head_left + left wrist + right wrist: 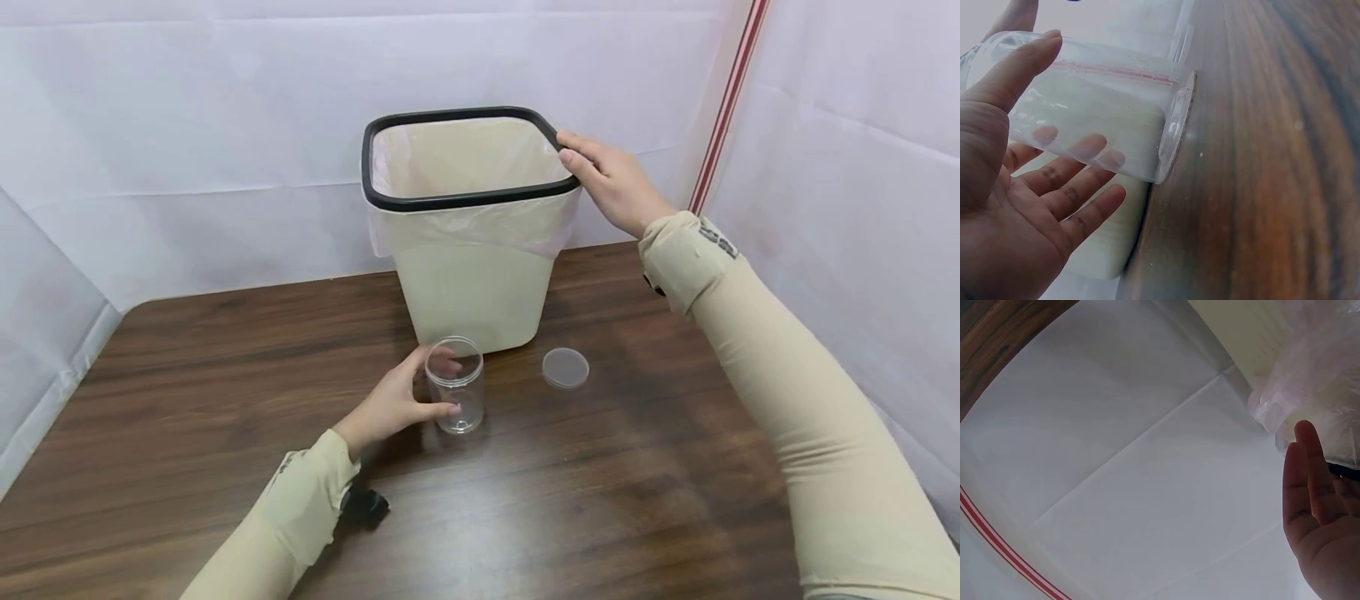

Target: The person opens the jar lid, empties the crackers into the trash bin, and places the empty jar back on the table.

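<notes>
From the head view we see our left hand (390, 407) wrapped about a clear jar (455, 385) standing upright and uncapped on the wooden table (637, 500), just near of the cream bin (472, 283). The left wrist view adds what that hides: our thumb (1013, 72) lies along one side of the glass and our fingers (1075, 187) curl round the other, seen through the wall, the jar's base meeting the tabletop. Our right hand (611, 179) rests with fairly straight fingers on the bin's black rim (450, 200) at its far right corner; the right wrist view shows only fingers (1310, 481) beside the thin plastic liner (1310, 381) and white backdrop. A round clear lid (566, 367) lies flat to the jar's right, apart from it. The bin stands behind both.
</notes>
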Demonstrator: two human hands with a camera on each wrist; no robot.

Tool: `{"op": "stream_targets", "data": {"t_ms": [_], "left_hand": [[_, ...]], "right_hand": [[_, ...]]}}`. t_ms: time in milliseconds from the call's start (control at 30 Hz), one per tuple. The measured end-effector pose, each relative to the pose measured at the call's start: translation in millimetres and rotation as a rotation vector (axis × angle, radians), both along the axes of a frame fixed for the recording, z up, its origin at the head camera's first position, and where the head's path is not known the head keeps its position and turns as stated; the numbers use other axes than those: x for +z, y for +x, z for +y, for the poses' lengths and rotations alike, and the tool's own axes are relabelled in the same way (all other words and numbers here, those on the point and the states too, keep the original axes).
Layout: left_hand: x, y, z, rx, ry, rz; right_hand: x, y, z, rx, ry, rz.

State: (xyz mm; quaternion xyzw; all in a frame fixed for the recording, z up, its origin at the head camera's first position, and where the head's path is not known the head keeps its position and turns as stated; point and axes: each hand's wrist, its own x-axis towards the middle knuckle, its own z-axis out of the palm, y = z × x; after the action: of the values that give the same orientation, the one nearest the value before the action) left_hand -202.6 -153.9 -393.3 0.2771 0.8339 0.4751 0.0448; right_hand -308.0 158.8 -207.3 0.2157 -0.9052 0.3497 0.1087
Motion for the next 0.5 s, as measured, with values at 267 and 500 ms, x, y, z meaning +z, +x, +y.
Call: {"op": "stream_targets", "data": {"t_ms": [267,500], "left_hand": [[-3.0,-1.8,3.0,-0.001,0.018,-0.028],[-2.5,-0.6,3.8,-0.009,0.016,-0.006]], "right_hand": [[-2.9,0.6,4.0,-0.014,-0.002,0.024],[-3.7,0.9,4.5,-0.016,-0.014,0.029]]}}
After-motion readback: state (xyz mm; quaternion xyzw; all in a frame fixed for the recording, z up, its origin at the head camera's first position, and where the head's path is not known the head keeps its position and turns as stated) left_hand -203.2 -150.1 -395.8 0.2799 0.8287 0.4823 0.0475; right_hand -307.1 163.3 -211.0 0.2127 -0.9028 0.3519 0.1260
